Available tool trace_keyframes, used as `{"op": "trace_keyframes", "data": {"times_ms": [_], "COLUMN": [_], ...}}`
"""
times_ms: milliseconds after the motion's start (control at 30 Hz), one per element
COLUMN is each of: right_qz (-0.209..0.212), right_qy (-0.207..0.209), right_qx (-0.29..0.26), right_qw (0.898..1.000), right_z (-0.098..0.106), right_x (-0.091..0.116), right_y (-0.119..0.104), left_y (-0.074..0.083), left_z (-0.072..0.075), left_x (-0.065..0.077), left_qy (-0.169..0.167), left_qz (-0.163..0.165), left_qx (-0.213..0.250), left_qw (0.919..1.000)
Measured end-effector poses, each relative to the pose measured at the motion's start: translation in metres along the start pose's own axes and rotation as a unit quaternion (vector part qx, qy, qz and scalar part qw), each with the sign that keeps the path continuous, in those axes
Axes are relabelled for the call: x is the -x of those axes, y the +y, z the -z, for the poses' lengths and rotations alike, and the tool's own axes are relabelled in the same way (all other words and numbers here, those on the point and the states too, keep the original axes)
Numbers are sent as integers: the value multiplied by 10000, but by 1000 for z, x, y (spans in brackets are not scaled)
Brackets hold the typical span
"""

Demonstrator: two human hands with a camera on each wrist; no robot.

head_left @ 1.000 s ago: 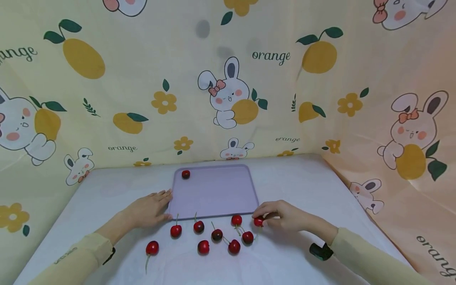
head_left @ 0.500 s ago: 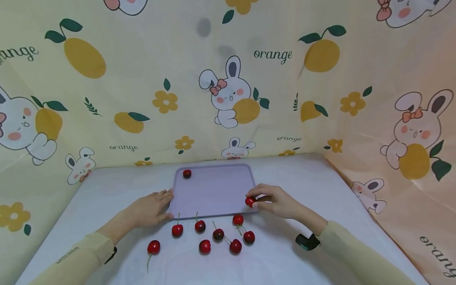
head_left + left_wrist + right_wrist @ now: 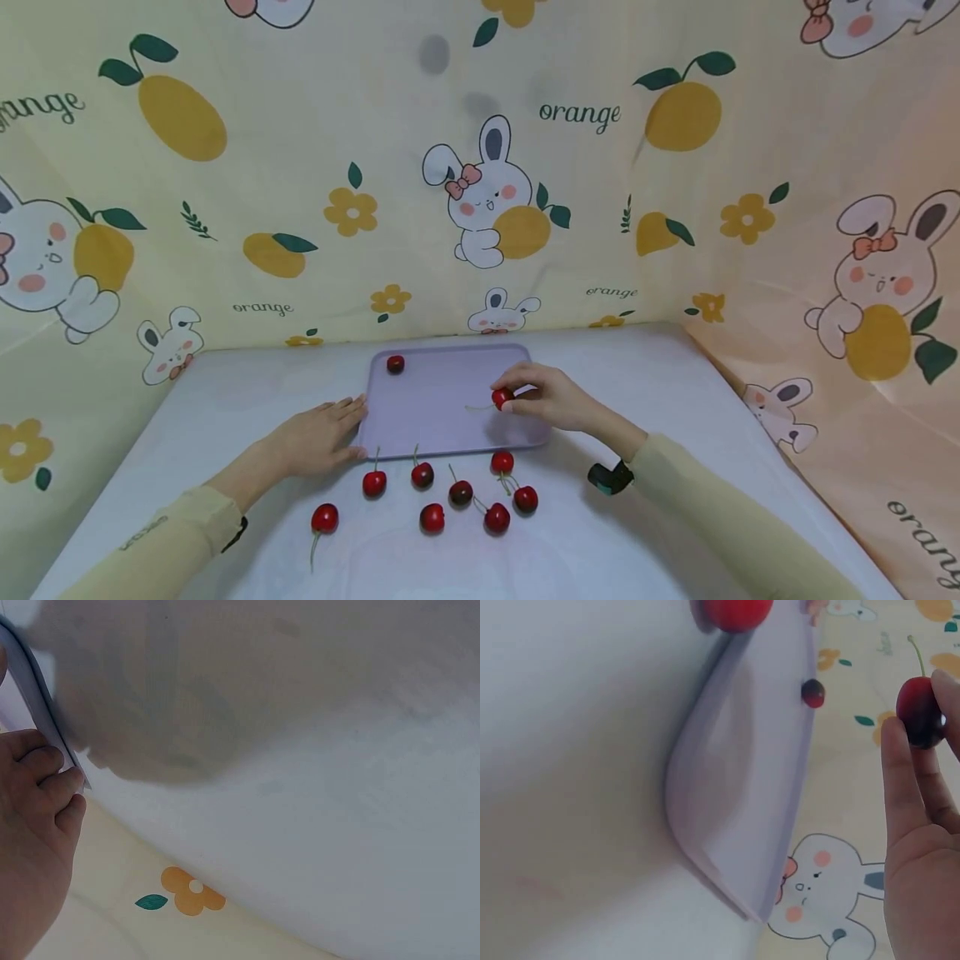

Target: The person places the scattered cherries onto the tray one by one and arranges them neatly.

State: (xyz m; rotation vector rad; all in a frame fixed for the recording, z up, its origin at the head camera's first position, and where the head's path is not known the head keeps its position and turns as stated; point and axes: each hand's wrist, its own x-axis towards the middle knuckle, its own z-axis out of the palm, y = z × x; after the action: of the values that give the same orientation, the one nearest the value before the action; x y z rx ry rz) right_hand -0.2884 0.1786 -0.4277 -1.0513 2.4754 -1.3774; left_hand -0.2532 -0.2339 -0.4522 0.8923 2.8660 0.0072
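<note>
A lilac tray (image 3: 442, 417) lies on the white table, with one cherry (image 3: 395, 363) at its far left corner. My right hand (image 3: 536, 396) hovers over the tray's right part and pinches a red cherry (image 3: 502, 398) by its body, stem pointing left. The right wrist view shows that cherry (image 3: 919, 711) between my fingertips above the tray (image 3: 742, 787). My left hand (image 3: 322, 433) lies flat with straight fingers against the tray's left edge (image 3: 45, 712). Several loose cherries (image 3: 460, 493) sit on the table in front of the tray.
A printed cloth wall with rabbits and oranges (image 3: 480, 192) closes in the back and both sides of the table (image 3: 675, 392). One cherry (image 3: 324, 518) lies apart at the front left.
My right hand lifted a cherry from the row in front of the tray and carried it up and left over the tray. The left hand stayed put.
</note>
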Motion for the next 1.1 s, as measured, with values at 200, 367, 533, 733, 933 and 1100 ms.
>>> {"op": "trace_keyframes", "data": {"times_ms": [200,367,533,733,933,1100], "right_qz": [-163,-279,-239,-314,-380,-660], "right_qy": [15,96,160,149,72,-80], "right_qx": [44,58,71,93,64,127], "right_qw": [9999,9995,9996,9994,9992,9977], "right_z": [-4,-5,-8,-11,-12,-14], "right_x": [-23,-42,-60,-80,-98,-110], "right_y": [11,19,26,35,40,40], "left_y": [0,0,-1,0,1,2], "left_z": [-2,-3,-2,-2,-1,-2], "left_x": [-1,-3,-5,-6,-6,-5], "left_qy": [-98,-166,-234,-276,-269,-277], "left_qz": [50,121,187,139,91,139], "left_qx": [78,62,53,79,125,162], "left_qw": [9999,9998,9995,9995,9995,9994]}}
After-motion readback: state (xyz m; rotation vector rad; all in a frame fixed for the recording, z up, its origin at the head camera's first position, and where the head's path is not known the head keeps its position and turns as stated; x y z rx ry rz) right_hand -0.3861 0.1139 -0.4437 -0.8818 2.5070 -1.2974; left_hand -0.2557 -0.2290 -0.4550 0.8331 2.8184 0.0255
